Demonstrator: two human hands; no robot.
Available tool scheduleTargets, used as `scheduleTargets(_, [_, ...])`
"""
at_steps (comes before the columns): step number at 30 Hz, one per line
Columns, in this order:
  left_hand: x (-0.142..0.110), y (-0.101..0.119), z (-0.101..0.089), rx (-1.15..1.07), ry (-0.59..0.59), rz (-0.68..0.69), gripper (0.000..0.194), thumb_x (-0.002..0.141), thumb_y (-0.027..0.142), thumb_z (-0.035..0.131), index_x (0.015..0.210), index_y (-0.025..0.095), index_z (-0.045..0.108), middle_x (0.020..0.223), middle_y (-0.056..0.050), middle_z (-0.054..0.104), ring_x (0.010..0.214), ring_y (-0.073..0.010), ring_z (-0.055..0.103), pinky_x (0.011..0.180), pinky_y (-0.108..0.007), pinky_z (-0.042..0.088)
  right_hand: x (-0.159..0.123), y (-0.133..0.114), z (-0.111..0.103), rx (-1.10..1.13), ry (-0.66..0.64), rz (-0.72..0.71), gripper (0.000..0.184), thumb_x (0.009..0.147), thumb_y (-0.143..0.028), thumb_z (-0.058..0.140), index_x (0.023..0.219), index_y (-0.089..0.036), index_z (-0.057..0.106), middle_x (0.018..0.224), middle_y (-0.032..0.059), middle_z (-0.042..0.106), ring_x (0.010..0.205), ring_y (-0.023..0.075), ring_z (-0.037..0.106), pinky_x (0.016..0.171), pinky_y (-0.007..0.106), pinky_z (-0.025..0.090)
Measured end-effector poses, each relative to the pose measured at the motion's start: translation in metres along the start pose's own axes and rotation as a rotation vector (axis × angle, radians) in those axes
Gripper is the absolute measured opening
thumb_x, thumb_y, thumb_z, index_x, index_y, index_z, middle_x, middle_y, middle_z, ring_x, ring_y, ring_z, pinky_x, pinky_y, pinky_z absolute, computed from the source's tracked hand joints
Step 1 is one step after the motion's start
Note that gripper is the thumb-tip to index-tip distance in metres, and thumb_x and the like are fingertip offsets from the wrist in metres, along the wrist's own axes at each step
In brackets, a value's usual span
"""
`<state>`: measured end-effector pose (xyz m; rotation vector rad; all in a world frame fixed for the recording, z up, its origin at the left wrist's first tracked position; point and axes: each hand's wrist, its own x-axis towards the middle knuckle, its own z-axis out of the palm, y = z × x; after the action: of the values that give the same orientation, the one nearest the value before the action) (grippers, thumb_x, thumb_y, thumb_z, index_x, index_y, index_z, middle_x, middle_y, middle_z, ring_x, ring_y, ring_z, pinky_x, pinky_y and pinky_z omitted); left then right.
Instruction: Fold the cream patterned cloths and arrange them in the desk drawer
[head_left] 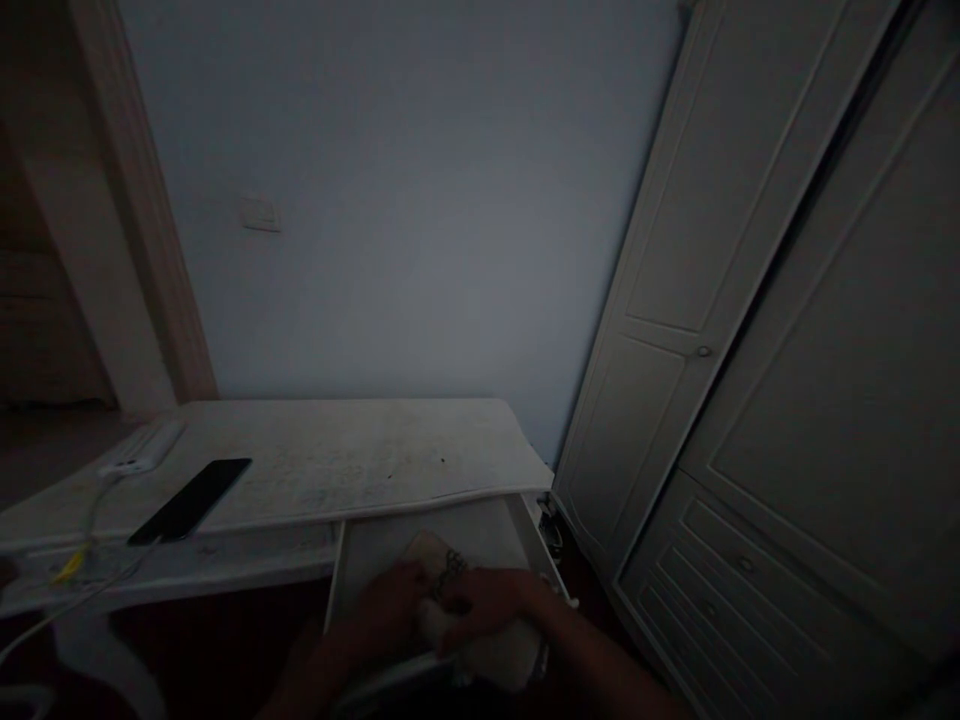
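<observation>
A pale, soft-looking cloth with a dark pattern on part of it lies bunched at the front of the open drawer. My right hand grips it from the right, thumb and fingers curled together. From the left, my left hand is closed on its other side, with its fingers partly lost in the dim light. One end of the cloth stands up inside the drawer, and the rest hangs towards me over the drawer's front edge.
Above the drawer is a worn white desk. On its left lie a black phone with a cable and a white power strip. A tall wardrobe stands close on the right. Small dark items sit in the gap beside the drawer.
</observation>
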<state>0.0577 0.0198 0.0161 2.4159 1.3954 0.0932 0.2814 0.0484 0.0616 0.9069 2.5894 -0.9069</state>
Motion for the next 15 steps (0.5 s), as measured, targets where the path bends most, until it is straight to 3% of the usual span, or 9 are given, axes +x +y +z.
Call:
scheduleTargets(3, [0.009,0.002,0.0,0.013,0.05,-0.084,0.04,0.092,0.019,0.054,0.126,0.025,0.075,0.136,-0.01,0.074,0.125,-0.0253,0.067,0.111,-0.036,0.049,-0.007,0.002,-0.002,-0.004,0.001,0.033,0.057,0.087,-0.043,0.077,0.136,-0.016,0.068,0.129,0.012,0.075,0.109,0.0287,0.073,0.089,0.031,0.053])
scheduleTargets(6, [0.015,-0.004,-0.005,0.093,0.087,-0.139,0.046,0.095,0.013,0.046,0.132,0.025,0.071,0.138,-0.009,0.073,0.127,-0.0225,0.067,0.112,-0.035,0.047,-0.017,0.011,-0.006,0.022,0.126,0.066,0.066,0.086,-0.034,0.073,0.15,-0.025,0.059,0.144,0.0096,0.069,0.125,0.0297,0.069,0.099,0.033,0.051])
scheduleTargets(8, [0.017,-0.009,-0.014,0.168,0.082,-0.161,0.051,0.095,0.008,0.044,0.136,0.025,0.069,0.14,-0.009,0.073,0.129,-0.0216,0.067,0.112,-0.035,0.048,-0.021,0.018,-0.01,-0.024,0.219,0.122,0.071,0.082,-0.027,0.072,0.152,-0.03,0.058,0.142,0.0065,0.071,0.125,0.0288,0.069,0.098,0.032,0.052])
scheduleTargets(11, [0.017,-0.016,-0.025,0.239,0.068,-0.204,0.049,0.094,0.005,0.042,0.129,0.021,0.073,0.133,-0.013,0.076,0.125,-0.0267,0.07,0.107,-0.041,0.051,-0.02,0.023,-0.015,-0.18,0.328,0.218,0.061,0.081,-0.018,0.067,0.141,-0.028,0.067,0.127,0.0067,0.078,0.116,0.0289,0.073,0.093,0.033,0.055])
scheduleTargets(15, [0.01,-0.022,-0.026,0.295,0.049,-0.254,0.047,0.094,0.004,0.043,0.128,0.016,0.073,0.135,-0.021,0.073,0.123,-0.0331,0.071,0.104,-0.048,0.053,-0.005,0.015,-0.015,-0.315,0.444,0.19,0.042,0.091,-0.011,0.054,0.128,-0.02,0.073,0.127,0.0141,0.076,0.123,0.0331,0.068,0.105,0.044,0.05])
